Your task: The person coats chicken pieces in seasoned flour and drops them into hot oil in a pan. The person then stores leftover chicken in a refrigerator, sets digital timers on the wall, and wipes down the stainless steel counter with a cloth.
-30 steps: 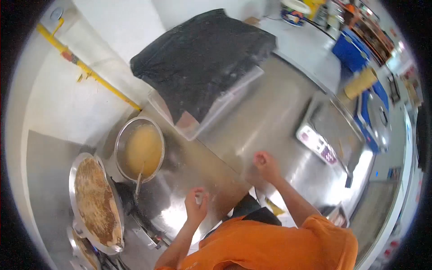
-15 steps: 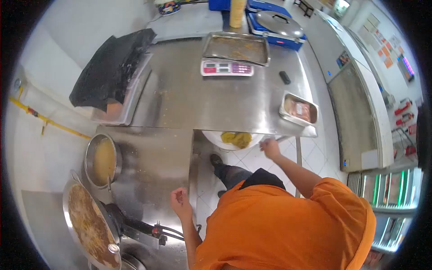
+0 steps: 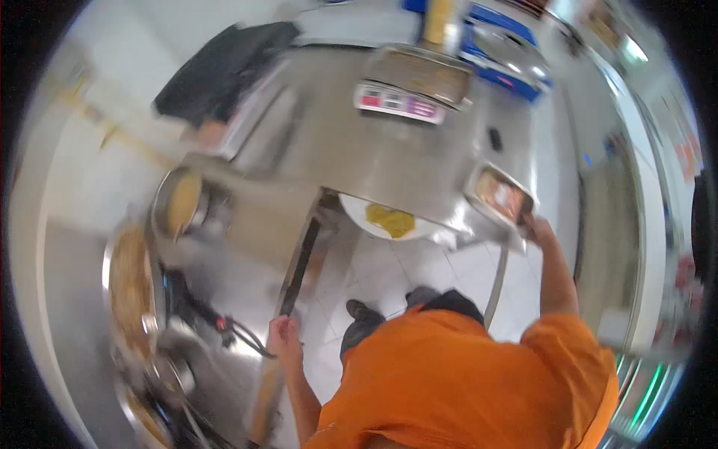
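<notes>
My right hand (image 3: 532,229) is at the near right corner of a small rectangular metal pan (image 3: 479,179), with its fingers closed at the rim. Pinkish packed food (image 3: 499,196) lies inside the pan, which stands at the steel table's front right corner. Beside the edge of the left counter, my left hand (image 3: 285,337) hangs low with its fingers curled in and nothing visible in them. Motion blurs both hands. Below the table's front edge, a white round container (image 3: 357,212) holds a yellow-green item (image 3: 390,221).
On the steel table (image 3: 321,120) are a scale (image 3: 400,103) bearing a tray (image 3: 415,72), and a small black object (image 3: 495,139). A black-covered bin (image 3: 224,75) stands left. Pots and a wide pan (image 3: 132,292) with brown contents line the left counter. A freezer (image 3: 609,224) is at right.
My right hand has moved right, from near the table's front edge to the metal pan's corner. My left hand has shifted slightly left and down. The whole view has tilted and blurred.
</notes>
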The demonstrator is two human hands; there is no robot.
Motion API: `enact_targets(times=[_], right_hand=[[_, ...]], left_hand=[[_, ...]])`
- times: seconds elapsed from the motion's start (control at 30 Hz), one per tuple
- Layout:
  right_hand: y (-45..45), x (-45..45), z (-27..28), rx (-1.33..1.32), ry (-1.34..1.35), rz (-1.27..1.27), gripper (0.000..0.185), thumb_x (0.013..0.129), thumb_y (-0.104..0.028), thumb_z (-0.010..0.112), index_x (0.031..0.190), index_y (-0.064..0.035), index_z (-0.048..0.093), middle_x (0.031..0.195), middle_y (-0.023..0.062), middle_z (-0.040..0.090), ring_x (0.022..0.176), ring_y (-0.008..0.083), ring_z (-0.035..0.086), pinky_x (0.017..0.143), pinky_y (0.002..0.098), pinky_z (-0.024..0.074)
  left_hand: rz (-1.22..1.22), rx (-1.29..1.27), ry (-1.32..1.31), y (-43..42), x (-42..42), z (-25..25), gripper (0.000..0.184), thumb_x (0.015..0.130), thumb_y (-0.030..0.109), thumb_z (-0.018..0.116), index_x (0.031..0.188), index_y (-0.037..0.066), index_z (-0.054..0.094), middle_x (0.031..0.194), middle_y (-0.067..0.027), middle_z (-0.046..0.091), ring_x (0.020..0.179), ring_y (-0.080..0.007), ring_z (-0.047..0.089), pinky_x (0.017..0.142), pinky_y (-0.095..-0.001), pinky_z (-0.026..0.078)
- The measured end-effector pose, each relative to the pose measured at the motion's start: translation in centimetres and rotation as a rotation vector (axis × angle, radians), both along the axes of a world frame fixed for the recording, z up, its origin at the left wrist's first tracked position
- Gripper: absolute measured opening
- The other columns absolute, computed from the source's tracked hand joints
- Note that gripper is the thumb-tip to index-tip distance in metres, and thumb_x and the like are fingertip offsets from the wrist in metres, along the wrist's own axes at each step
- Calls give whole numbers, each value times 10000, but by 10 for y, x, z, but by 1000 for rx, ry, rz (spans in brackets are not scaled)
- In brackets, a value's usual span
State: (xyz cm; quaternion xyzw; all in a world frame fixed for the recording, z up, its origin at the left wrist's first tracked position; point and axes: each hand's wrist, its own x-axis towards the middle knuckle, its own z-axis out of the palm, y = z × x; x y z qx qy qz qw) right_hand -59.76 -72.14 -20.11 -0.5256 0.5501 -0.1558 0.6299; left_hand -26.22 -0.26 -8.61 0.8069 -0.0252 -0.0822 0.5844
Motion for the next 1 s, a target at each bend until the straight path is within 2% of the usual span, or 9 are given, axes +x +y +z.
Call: enact_targets(times=[0.07,0.13,0.2,0.23,0.27,0.37,0.63,0.93,1.0], right_hand=[[-33,-4,-4,-382,192,521,313,903,-350,700,893,-40,651,748,79,595,608,210,538,536,397,433],[-81,-11,-36,-1526,417,1015,256,942,-212,614,742,-53,640,675,168,628,594,336,575,534,471,404],[-86,11,-15,-1317,276,1145,168,904,-128,589,800,-2,626,715,204,631,611,365,576,584,488,428],[-102,12,-51,-712,107,677,232,879,-177,603,790,37,611,687,166,605,626,303,560,623,458,443],[-95,32,-17,-661,277,895,249,875,-181,583,849,65,608,856,238,621,950,421,546,885,521,391],[-46,83,-5,-236,-183,864,111,783,-118,645,709,-53,593,689,23,568,624,130,521,565,333,430],[243,46,113,-345,-402,1851,51,751,-4,679,798,4,697,731,-22,646,653,66,559,570,265,426],[506,-242,167,-243,-677,2902,64,775,-8,662,790,39,703,667,9,639,572,81,548,509,269,420],[557,-89,325,-159,-570,3070,65,782,-22,669,786,36,699,639,5,616,540,72,521,478,269,387]], left_hand=[[82,138,-105,-22,-49,7,84,955,42,615,1038,38,601,956,-36,623,870,-115,595,790,-267,499],[204,73,-96,-31,-111,-17,89,955,52,622,1042,48,604,968,-37,633,870,-112,607,762,-273,514],[284,44,-11,-56,-171,-22,107,942,71,656,1040,54,615,950,-22,662,862,-125,647,737,-278,533],[313,84,70,-77,-201,-8,133,930,77,670,1040,44,605,961,-43,664,903,-149,657,790,-303,539],[338,107,141,-95,-224,9,161,919,84,685,1041,33,594,972,-63,666,943,-173,667,843,-328,544],[273,45,210,-131,-303,24,247,931,170,702,1108,37,593,1063,-93,664,1034,-206,665,868,-343,542],[636,-316,179,-172,-549,52,499,891,317,752,1256,54,537,1287,-134,605,1161,-280,613,885,-377,528],[1549,-354,-1,-252,-947,-8,259,788,169,749,976,-8,725,772,-64,660,711,-118,613,634,-299,517],[1684,-448,50,-269,-777,157,264,789,172,743,974,-15,719,751,-59,658,666,-109,590,591,-290,495]])
